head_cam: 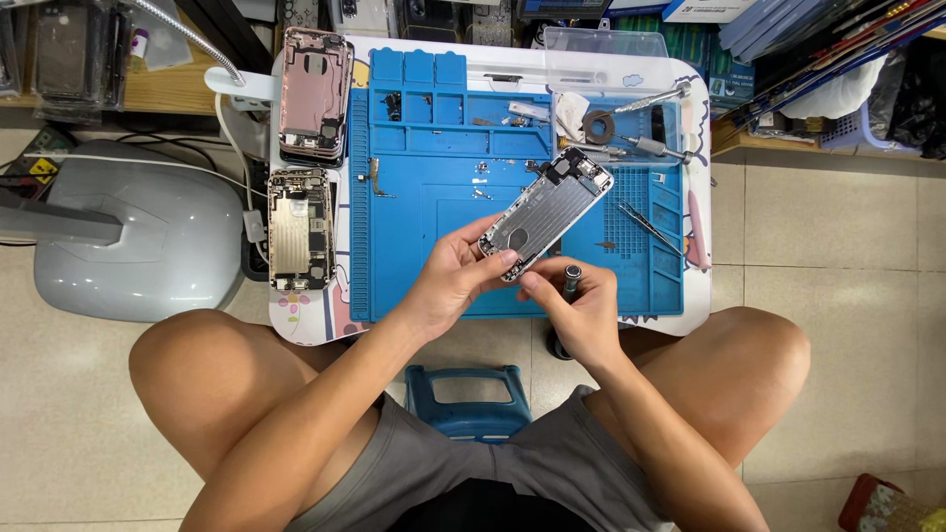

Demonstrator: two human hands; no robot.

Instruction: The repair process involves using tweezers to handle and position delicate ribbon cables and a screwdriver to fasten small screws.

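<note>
Left hand: fingers clamped on the lower corner of the silver phone housing, which I hold tilted above the blue repair mat, open side up, top end pointing away from me to the right.

Right hand: fingers closed around a small screwdriver; its dark cap shows just above my knuckles. The tip is hidden behind the housing's near edge, so I cannot tell whether it sits in a screw.

State of the housing: no screen on it. The wide middle area shows as a bare metal plate, with small parts clustered at the far end. I judge the strip-down or rebuild to be partway: the shell is open, and work is going on at its near corner. Whether parts are coming out or going in cannot be read from this view.

Beyond my fingers, on the mat: loose screws and small brackets in the upper trays, a roll of tape, a second screwdriver, and tweezers to the right of the housing.

Well off to the left of my left hand, on the table: two more opened phones, one pink, one gold, both with their insides exposed. Neither is being touched.
</note>
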